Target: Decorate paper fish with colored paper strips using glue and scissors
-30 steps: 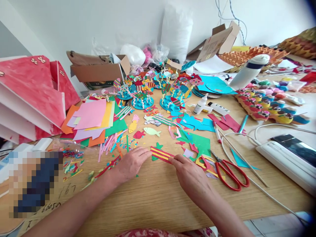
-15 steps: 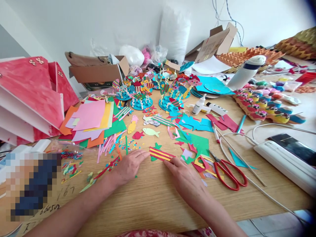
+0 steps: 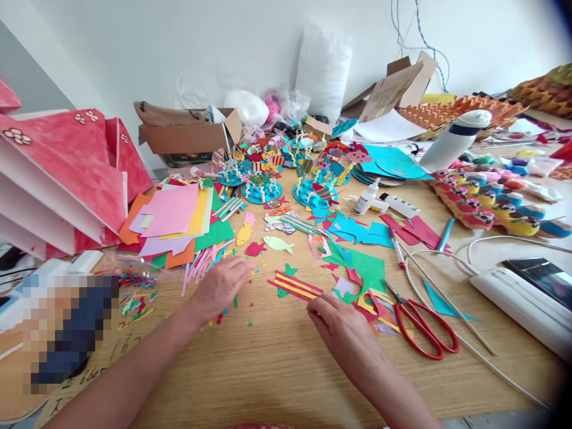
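A red piece of paper with yellow stripes [image 3: 295, 285] lies over a green paper fish [image 3: 283, 292] on the table in front of me. My right hand [image 3: 342, 322] has its fingers curled together at the right end of the striped paper, gripping it. To the left, my left hand [image 3: 221, 288] is off the striped paper, over the bits and strips, with its fingers stretched out and nothing visible in them. Cut-out paper fish, one pale green [image 3: 279, 243], one red [image 3: 255, 248] and one yellow [image 3: 243, 234], lie just beyond the hands.
Red-handled scissors [image 3: 424, 322] lie right of my right hand, near a white cable. Coloured paper sheets [image 3: 172, 208] are stacked at the left. Blue-based fish models [image 3: 261, 192] stand behind, with a glue bottle [image 3: 366, 196] beside them. Green scrap paper [image 3: 369, 268] lies right of centre.
My left hand has left the striped paper's left end and moved left and slightly up. My right hand stays at the right end. The whole view has shifted a little.
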Tool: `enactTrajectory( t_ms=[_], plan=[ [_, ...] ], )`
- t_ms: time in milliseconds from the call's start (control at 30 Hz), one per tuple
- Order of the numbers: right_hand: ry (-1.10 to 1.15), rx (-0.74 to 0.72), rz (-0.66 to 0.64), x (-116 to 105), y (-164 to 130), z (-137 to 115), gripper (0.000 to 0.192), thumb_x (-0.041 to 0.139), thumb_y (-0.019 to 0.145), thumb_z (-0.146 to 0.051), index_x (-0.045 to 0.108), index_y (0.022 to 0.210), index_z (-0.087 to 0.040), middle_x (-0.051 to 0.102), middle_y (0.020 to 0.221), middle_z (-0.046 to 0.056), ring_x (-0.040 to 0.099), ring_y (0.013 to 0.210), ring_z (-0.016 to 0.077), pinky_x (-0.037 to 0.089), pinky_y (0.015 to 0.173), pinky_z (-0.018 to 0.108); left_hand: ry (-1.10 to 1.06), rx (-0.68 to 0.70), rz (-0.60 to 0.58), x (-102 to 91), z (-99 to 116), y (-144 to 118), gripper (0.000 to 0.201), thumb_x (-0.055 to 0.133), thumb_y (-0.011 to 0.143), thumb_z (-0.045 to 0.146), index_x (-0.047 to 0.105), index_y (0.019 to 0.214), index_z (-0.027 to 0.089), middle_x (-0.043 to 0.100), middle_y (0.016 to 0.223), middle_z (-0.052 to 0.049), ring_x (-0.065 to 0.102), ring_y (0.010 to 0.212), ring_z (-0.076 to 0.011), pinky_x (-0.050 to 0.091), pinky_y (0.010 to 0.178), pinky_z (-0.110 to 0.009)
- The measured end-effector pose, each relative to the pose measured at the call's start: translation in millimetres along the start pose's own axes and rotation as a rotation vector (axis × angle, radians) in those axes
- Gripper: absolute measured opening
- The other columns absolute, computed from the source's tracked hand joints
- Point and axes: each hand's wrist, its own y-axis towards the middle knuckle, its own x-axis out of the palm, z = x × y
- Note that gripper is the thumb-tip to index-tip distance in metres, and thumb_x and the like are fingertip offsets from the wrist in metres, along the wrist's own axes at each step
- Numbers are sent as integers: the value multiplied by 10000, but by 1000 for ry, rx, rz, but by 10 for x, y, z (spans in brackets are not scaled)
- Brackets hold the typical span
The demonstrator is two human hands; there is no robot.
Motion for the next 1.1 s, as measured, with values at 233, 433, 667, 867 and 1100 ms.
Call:
enactTrajectory(
  t_ms=[233,433,667,867,1100],
  plan=[
    [124,-135,66,197,-64,-94,211,426,829,-213,498,632,-187,570,609,1,542,559,122,381,526,215,63,-429,-28,-468,-264,4,230,424,804,277,533,635,165,528,547,40,501,547,-97,378,522,-184],
    [189,-342,99,361,-12,-195,286,282,840,-95,522,966,-185,606,778,39,584,667,126,435,580,213,20,-496,-152,-518,-308,1,224,378,800,207,601,798,185,597,643,27,532,592,-107,387,548,-188],
    [242,-435,172,486,-16,-179,208,307,863,-135,505,887,-193,590,753,28,568,664,111,430,602,201,24,-444,-267,-357,-357,-19,208,418,774,145,611,844,178,634,846,-22,568,776,-142,410,690,-222],
    [240,-431,94,480,-27,-216,173,329,866,-149,495,842,-192,545,695,0,530,632,108,381,583,208,0,-376,-302,-292,-363,-66,178,425,777,163,591,839,181,606,801,-16,549,747,-146,401,657,-228],
    [231,-414,35,439,-47,-237,193,309,869,-138,488,814,-186,539,699,2,516,639,111,357,586,213,40,-355,-346,-363,-402,-68,188,403,775,140,586,811,164,592,806,-25,535,756,-143,390,652,-221]
  ],
)
